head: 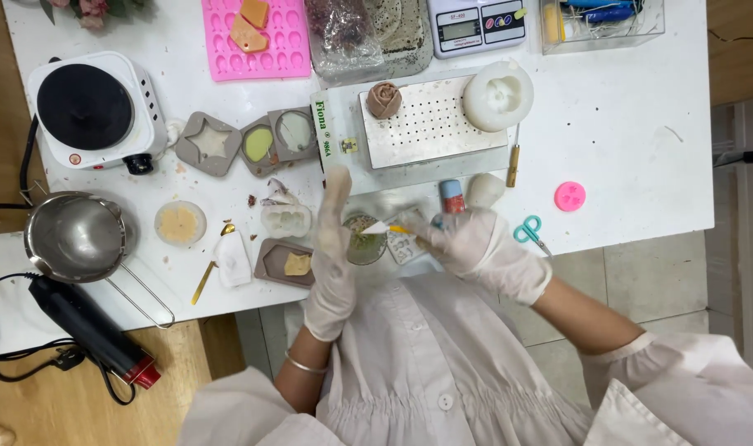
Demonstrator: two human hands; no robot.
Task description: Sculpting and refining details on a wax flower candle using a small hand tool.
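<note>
Left hand [333, 248]: white-gloved, fingers straight and together, pressed flat against the side of the small clear glass cup [364, 239]; it braces the cup and does not wrap it.
Right hand [474, 244]: white-gloved, closed in a pinch on the thin yellow-handled tool with a pale flat tip [385, 227]; the tip reaches over the cup's rim.
Cup location: at the near edge of the white table [624, 140], between both hands, directly before the person.
Cup contents: a greenish-brown, speckled mass; whether liquid or set, I cannot tell.
Cup handling: judged light, rigid, smooth-walled and breakable; likely slippery under a glove. Best taken around the side wall, below the rim, kept upright.
Tool handling: judged very light and stiff; held at mid-shaft, like a pen.
Adjacent, left: white flower-shaped silicone mould [286, 220] just beside the left hand; grey rectangular tray holding a tan piece [287, 263] near the wrist.
Adjacent, right: small clear mould sheet [405, 246] touching or just beside the cup, partly hidden; teal-handled scissors [528, 230] near the right wrist.
Behind: metal perforated plate on a white base [430, 124], carrying a brown rose-shaped piece [384, 100] and a white round mould [498, 96].
Further left: steel pouring pot [75, 237]; white electric hotplate with black top [92, 107], well apart.
Obstruction: moulds crowd the cup on both sides; the table edge lies close, leaving little margin.
</note>
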